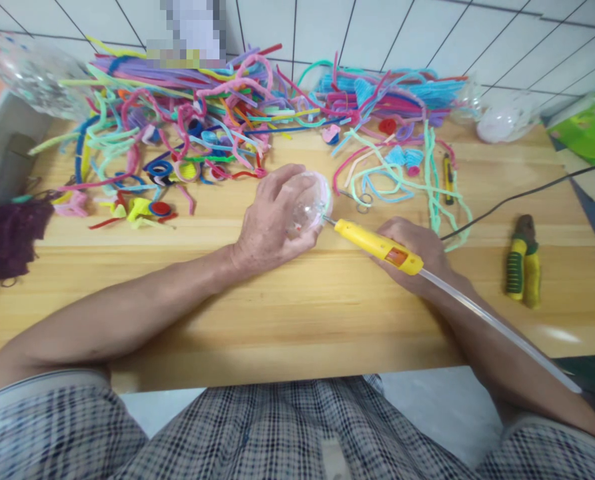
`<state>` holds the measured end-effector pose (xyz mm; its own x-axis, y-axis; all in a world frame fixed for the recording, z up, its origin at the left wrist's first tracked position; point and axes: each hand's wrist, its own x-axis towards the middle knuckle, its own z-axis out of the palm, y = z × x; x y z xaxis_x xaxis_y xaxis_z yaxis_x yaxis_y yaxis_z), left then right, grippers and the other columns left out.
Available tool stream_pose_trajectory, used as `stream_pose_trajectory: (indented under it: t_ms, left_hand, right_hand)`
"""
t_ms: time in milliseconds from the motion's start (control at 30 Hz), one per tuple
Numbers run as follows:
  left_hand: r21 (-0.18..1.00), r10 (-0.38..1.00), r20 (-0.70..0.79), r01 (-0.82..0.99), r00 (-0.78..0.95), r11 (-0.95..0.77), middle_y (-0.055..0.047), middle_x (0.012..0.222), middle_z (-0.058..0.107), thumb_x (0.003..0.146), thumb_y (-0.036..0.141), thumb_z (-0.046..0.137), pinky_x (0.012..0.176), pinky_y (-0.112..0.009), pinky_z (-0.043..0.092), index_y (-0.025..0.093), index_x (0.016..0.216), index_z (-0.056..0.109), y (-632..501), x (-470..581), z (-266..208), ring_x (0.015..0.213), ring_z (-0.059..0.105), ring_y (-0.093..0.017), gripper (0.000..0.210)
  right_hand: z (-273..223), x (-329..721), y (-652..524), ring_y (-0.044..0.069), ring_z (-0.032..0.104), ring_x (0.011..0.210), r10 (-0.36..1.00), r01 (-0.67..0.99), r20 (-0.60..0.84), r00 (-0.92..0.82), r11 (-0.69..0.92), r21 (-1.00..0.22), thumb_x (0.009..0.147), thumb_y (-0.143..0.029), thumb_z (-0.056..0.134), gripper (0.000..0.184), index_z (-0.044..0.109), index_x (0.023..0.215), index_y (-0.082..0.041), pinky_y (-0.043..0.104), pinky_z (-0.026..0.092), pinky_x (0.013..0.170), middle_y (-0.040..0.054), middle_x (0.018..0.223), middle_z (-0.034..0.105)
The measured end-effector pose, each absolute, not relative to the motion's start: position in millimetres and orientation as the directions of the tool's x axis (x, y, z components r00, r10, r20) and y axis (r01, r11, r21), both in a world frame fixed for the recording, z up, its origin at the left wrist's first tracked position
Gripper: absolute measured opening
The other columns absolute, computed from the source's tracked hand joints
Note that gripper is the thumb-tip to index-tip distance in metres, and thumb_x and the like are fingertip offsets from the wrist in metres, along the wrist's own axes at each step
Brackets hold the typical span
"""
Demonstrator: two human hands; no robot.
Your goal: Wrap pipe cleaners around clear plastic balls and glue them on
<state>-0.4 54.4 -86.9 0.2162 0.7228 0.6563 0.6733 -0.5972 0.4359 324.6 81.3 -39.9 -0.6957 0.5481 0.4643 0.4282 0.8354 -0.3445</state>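
Note:
My left hand (275, 217) is closed around a clear plastic ball (307, 208) with a pale pink and mint fuzzy rim on its right side. In my right hand (417, 250) is a yellow hot glue gun (372, 241), its metal tip at the ball's right edge. Whether the tip touches the rim, I cannot tell. A long clear glue stick (497, 327) sticks out of the gun's back end and runs over my right forearm. Beyond the hands lie loose mint pipe cleaners (430, 177) and small scissors (363, 201), partly covered.
A heap of colourful pipe cleaners (187, 127) spreads along the back of the wooden table (277, 320). Yellow-green pliers (523, 263) lie at right, near a black cord (517, 193). A yellow cutter (448, 179) lies behind my right hand. Clear balls (502, 123) stand back right.

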Motion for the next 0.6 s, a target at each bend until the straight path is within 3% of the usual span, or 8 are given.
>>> stream_pose_trajectory:
  t_ms: [400, 600]
  left_hand:
    - [0.408, 0.723, 0.65, 0.696, 0.233, -0.591, -0.012, 0.169, 0.057, 0.108, 0.062, 0.071, 0.133, -0.068, 0.053, 0.038, 0.168, 0.037, 54.6, -1.9, -84.7, 0.161, 0.059, -0.04, 0.074]
    - [0.433, 0.712, 0.664, 0.659, 0.227, -0.615, -0.014, 0.166, 0.06, 0.104, 0.057, 0.075, 0.133, -0.068, 0.053, 0.036, 0.166, 0.041, 54.9, -1.3, -83.6, 0.158, 0.062, -0.04, 0.074]
  right_hand:
    - [-37.6, 322.9, 80.2, 0.023, 0.076, 0.071, 0.527, 0.44, 0.475, -0.705, 0.85, -0.291, 0.104, -0.021, 0.07, 0.014, 0.061, 0.101, -0.032, 0.036, 0.054, 0.059, -0.0002, 0.084, 0.077]
    - [-36.7, 325.2, 79.7, 0.026, 0.076, 0.072, 0.597, 0.474, 0.414, -0.688, 0.8, -0.367, 0.101, -0.026, 0.075, 0.014, 0.063, 0.098, -0.033, 0.04, 0.058, 0.062, 0.001, 0.084, 0.078]
